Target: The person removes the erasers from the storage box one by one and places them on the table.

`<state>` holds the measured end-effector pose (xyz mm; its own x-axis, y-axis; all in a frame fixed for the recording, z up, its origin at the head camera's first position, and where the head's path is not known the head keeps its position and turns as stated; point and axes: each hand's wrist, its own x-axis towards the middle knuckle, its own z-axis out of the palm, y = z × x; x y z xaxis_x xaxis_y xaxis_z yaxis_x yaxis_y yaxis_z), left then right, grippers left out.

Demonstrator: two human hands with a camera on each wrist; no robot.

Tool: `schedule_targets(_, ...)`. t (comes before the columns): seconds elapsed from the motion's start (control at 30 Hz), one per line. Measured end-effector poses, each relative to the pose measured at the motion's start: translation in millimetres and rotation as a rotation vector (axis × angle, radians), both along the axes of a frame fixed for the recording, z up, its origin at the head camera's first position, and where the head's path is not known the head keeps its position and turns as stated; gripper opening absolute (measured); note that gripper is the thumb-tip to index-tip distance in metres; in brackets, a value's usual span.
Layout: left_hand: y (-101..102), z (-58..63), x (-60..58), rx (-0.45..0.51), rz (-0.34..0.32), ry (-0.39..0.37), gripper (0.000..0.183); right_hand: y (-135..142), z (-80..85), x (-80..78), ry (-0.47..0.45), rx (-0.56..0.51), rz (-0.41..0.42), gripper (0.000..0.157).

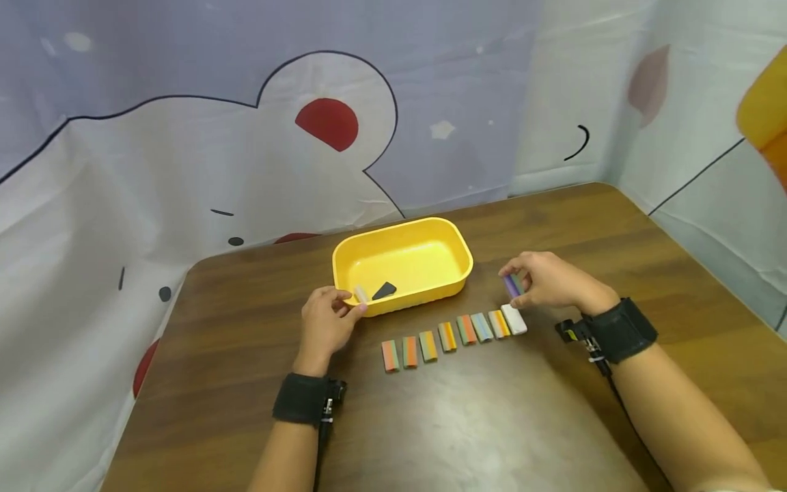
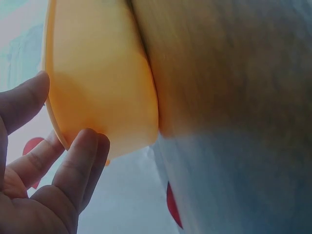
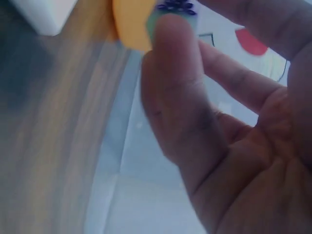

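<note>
My left hand [image 1: 326,324] holds the near left corner of a yellow plastic basin [image 1: 424,298], thumb and fingers about its rim. In the left wrist view the fingertips lie against the wall of the basin [image 2: 105,78]. Between the thumb and fingers of my right hand [image 1: 547,279] is a small purple-and-green striped block [image 1: 512,285], held above the table right of the basin. Fingers hide most of this block [image 3: 170,10] in the right wrist view. Just below it on the table lies a white block [image 1: 514,319], at the right end of a slanting row.
Several small striped blocks [image 1: 447,336] in orange, green, yellow and blue make up the row in front of the basin. Inside the basin lie a black wedge-shaped piece [image 1: 384,291] and a pale piece [image 1: 361,294]. A patterned curtain [image 1: 461,102] hangs behind the brown table [image 1: 467,424].
</note>
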<state>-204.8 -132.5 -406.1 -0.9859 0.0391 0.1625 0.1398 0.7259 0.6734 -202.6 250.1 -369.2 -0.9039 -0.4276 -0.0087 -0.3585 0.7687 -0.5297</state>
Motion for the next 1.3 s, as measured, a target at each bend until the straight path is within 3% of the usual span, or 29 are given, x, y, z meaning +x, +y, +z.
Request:
schedule_targets(0.27,-9.7,2.9,5.2,0.006,0.012,-0.03,0.04,5.6,-11.0,6.2,-0.104,0.014,-0.054,0.05)
schedule_targets(0.67,-20.0,8.5,15.7,-0.001,0.038,-0.042,0.04,-0.5,-27.5,-0.4,-0.137,0.094,-0.032,0.046)
schedule_targets(1.07,-6.8,5.9,19.3,0.01,0.026,-0.037,0.04,11.6,-23.4,13.7,-0.184,0.142,-0.007,0.045)
schedule_targets(1.3,-6.7,13.0,21.4,0.027,0.04,0.006,0.038,10.7,-17.2,9.6,-0.169,0.111,-0.021,0.046)
